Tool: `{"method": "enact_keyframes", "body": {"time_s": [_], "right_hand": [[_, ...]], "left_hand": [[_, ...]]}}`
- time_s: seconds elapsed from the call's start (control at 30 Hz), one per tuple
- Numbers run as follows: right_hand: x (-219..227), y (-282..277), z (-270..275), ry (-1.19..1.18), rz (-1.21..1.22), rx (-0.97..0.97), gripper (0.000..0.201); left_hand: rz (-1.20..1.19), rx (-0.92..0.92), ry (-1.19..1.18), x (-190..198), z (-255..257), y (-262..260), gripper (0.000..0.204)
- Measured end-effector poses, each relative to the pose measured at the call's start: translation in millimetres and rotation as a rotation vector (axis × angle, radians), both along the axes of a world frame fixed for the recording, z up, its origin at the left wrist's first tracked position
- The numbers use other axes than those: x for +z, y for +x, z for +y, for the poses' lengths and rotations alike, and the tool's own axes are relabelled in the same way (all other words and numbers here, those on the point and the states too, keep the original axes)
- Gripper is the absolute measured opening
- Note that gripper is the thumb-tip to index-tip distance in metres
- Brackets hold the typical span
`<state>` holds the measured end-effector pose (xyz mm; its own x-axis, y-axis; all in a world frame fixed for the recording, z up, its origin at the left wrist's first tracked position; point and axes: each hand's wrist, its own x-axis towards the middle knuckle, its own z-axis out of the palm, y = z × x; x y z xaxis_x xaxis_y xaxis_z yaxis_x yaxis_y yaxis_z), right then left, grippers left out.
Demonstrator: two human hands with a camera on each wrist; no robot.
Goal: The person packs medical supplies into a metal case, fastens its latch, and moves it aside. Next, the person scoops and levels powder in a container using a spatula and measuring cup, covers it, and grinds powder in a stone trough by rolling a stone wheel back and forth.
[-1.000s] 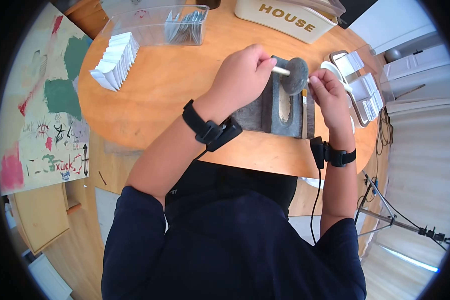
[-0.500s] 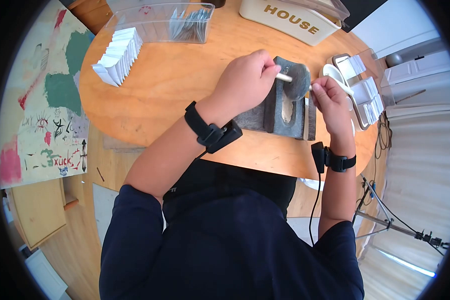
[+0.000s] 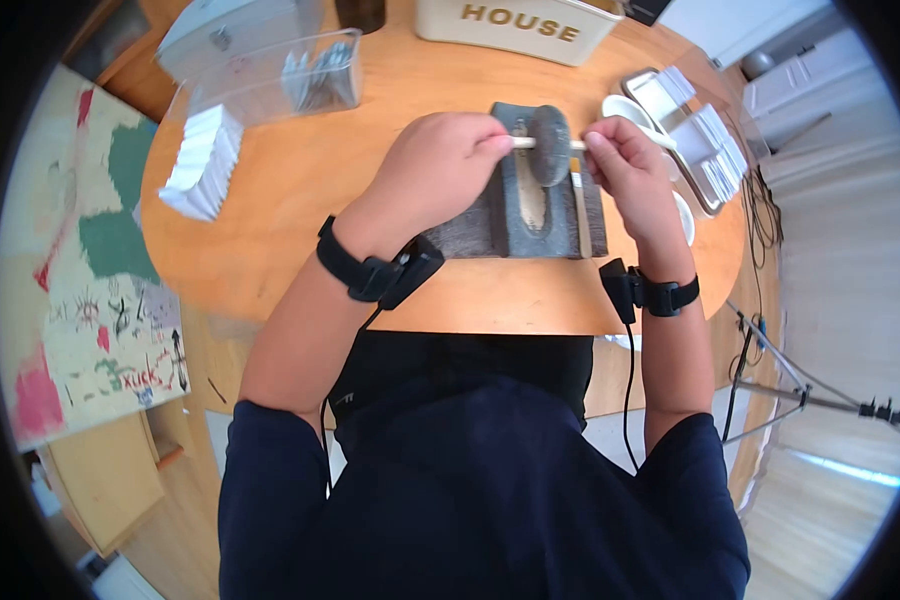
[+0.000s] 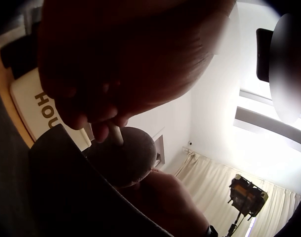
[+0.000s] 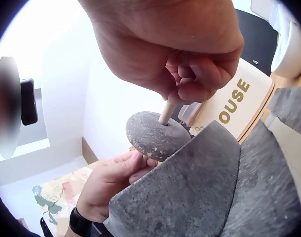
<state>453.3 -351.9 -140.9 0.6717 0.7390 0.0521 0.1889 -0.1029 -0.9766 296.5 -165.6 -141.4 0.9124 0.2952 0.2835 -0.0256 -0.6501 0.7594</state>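
A grey stone grinding wheel [image 3: 550, 147] stands on edge in the long groove of a stone trough [image 3: 511, 225], near its far end. Pale powdery stuff lies along the groove. Through the wheel's centre runs a light wooden axle [image 5: 166, 112]. My left hand [image 3: 435, 165] grips the axle's left end with curled fingers. At the right end, thumb and fingers of my right hand [image 3: 632, 172] pinch the axle close beside the wheel. A flat brush [image 3: 582, 215] with a wooden handle lies along the trough's right side.
A dark board [image 3: 470, 235] lies under the trough. To the left are folded white papers [image 3: 205, 165] and a clear bin [image 3: 345, 92] holding packets. A white HOUSE box [image 3: 520, 25] stands at the back. White bowls [image 3: 625, 106] and a tray [image 3: 712, 207] of papers sit right.
The head view has shifted, so the trough and hands appear farther left. The wheel has moved slightly along the groove, and the axle looks more level. Both hands keep their hold.
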Motion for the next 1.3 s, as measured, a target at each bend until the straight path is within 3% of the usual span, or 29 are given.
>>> {"method": "enact_keyframes", "body": {"time_s": [0.17, 0.23, 0.3, 0.37, 0.43, 0.47, 0.5, 0.57, 0.93, 1.1, 1.3], "right_hand": [[1.1, -20.8, -25.4, 0.023, -0.108, -0.047, 0.018], [3.6, -35.0, -54.0, -0.027, -0.383, -0.159, 0.017], [-1.6, -42.4, -92.6, -0.108, -0.518, -0.312, 0.014], [-36.8, -26.3, -139.4, -0.095, -0.458, -0.620, 0.014], [-52.1, -12.8, -171.4, -0.162, -0.433, -0.897, 0.017], [-58.2, -8.7, -180.7, -0.277, -0.557, -0.977, 0.028], [-60.6, -6.2, -185.4, -0.278, -0.554, -0.991, 0.028], [-66.0, -1.4, -193.6, -0.497, -0.356, -0.953, 0.038], [-85.0, 14.1, -197.4, -0.467, -0.283, -0.834, 0.031], [-82.4, 2.7, -202.9, -0.557, -0.666, -0.880, 0.026], [-86.4, -2.7, -207.9, -0.504, -0.694, -0.908, 0.023]], "left_hand": [[-0.100, 0.013, -0.147, -17.2, -6.7, -2.0, 0.021], [-0.087, -0.003, -0.176, -17.5, -7.5, -4.2, 0.021], [-0.059, 0.020, -0.200, -17.9, -5.1, -4.7, 0.021], [-0.002, 0.050, -0.317, -18.4, -3.6, -7.1, 0.021], [-0.010, 0.034, -0.355, -17.0, -5.8, -7.3, 0.021], [-0.025, 0.034, -0.361, -13.9, -7.5, -7.0, 0.022], [-0.042, 0.034, -0.367, -11.9, -9.0, -5.4, 0.022], [-0.056, 0.034, -0.347, -13.9, -10.4, -1.8, 0.022], [-0.029, 0.071, -0.368, -10.1, -15.1, -5.3, 0.023], [-0.046, 0.089, -0.373, -12.2, -16.0, -3.2, 0.023], [-0.017, 0.080, -0.375, -9.4, -14.8, -3.4, 0.022]]}}
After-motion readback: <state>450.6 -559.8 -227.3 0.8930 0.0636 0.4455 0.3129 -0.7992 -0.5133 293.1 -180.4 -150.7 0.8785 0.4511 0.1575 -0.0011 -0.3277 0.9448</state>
